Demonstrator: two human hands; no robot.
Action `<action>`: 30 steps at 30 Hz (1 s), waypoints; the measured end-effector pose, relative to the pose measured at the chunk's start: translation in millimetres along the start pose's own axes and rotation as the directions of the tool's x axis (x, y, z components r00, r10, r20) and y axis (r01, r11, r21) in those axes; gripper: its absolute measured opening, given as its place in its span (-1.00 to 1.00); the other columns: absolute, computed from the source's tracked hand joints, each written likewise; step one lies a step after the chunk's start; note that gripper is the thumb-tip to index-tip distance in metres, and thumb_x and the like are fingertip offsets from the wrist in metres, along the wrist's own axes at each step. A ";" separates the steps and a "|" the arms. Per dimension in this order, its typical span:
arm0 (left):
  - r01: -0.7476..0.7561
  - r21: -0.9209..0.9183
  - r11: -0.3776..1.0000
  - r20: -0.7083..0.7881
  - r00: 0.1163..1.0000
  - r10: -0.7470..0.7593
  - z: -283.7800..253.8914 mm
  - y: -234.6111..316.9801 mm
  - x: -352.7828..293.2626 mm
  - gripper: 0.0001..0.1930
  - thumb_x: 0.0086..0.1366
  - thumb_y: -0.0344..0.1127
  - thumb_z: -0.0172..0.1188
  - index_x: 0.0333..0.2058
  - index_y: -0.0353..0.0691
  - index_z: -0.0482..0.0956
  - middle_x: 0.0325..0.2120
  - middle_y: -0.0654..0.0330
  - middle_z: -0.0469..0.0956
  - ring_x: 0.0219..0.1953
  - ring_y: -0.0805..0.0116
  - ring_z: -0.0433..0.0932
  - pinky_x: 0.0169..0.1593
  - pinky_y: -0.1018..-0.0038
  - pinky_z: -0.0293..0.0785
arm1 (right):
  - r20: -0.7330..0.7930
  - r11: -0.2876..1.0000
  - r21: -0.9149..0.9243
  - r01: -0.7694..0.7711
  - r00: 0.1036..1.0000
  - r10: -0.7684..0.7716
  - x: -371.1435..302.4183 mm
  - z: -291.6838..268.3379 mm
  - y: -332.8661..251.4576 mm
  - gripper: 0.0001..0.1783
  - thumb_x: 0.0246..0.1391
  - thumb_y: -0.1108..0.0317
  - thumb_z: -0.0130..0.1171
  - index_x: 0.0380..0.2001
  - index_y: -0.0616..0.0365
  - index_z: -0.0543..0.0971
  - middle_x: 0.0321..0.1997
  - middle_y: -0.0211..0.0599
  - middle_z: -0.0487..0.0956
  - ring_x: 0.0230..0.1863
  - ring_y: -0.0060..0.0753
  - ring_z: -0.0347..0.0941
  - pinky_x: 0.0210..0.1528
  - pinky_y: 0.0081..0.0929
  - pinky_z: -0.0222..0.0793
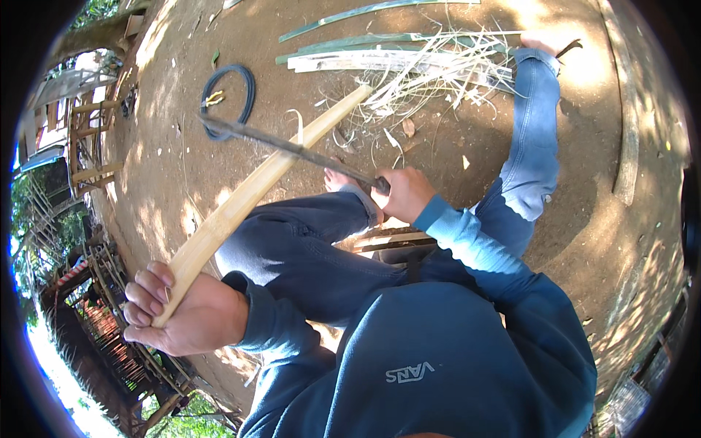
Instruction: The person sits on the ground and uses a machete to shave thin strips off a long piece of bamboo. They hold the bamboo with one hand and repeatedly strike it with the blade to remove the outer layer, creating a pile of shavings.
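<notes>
My left hand (193, 314) is closed round the near end of a long, pale bamboo strip (244, 201), which slants up and away to the right over my left leg. My right hand (405, 195) grips the dark handle of a long knife (255, 136). Its blade lies crosswise on the upper part of the strip, pointing to the left. A thin curled shaving (298, 124) rises from the strip beside the blade. The strip's far end reaches the edge of a heap of pale shavings (409, 91) on the ground.
Green bamboo lengths (365, 14) and pale split pieces (321, 63) lie beyond the heap. A dark coil (250, 91) with something yellow inside rests on the dirt. My bent legs flank the work. A log (626, 146) borders the right; wooden structures (95, 139) stand left.
</notes>
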State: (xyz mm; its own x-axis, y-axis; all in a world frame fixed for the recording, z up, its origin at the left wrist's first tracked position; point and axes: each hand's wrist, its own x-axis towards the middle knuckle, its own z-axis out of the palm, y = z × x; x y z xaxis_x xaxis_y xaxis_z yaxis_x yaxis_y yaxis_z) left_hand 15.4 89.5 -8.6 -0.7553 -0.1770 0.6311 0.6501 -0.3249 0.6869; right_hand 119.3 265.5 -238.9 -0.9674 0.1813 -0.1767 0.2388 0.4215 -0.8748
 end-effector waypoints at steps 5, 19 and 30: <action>0.006 -0.064 0.998 0.031 0.999 -0.004 -1.5 -1.7 -0.1 -0.62 0.45 -0.03 -0.24 -0.51 -0.10 0.25 -0.63 0.33 0.12 -0.57 0.48 0.13 -0.43 0.51 0.12 | 0.054 0.998 -0.032 0.055 0.997 -0.053 -7.6 -6.6 -17.3 -0.76 -0.14 0.21 0.24 -0.43 0.13 0.55 -0.65 -0.04 0.51 -0.53 0.03 0.51 -0.41 -0.17 0.41; 0.029 -0.057 0.998 0.068 0.997 -0.025 -14.2 -5.6 10.3 -0.67 0.43 -0.13 -0.20 -0.53 -0.11 0.25 -0.61 0.34 0.10 -0.53 0.46 0.14 -0.37 0.47 0.14 | -0.056 0.998 0.025 -0.059 0.997 0.060 28.4 5.9 41.3 -0.78 -0.11 0.20 0.18 -0.50 0.13 0.55 -0.59 0.03 0.52 -0.52 0.14 0.48 -0.44 -0.04 0.37; 0.040 -0.047 0.998 0.044 0.998 -0.038 -19.8 -1.5 15.5 -0.66 0.41 -0.14 -0.16 -0.56 -0.08 0.19 -0.62 0.35 0.05 -0.54 0.44 0.10 -0.41 0.47 0.10 | 0.013 0.997 -0.007 -0.078 0.997 0.078 28.7 5.4 42.1 -0.73 -0.09 0.18 0.16 -0.46 0.18 0.58 -0.54 0.04 0.54 -0.46 0.16 0.49 -0.36 -0.07 0.40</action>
State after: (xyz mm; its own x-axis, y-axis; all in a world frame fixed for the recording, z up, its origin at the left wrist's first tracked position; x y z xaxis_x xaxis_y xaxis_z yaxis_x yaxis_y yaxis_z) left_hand 1.0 68.8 -7.0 -0.7749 -0.1231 0.6199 0.6147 -0.3751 0.6939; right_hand 101.2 283.7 -283.3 -0.9468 0.2025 -0.2503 0.3142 0.4121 -0.8552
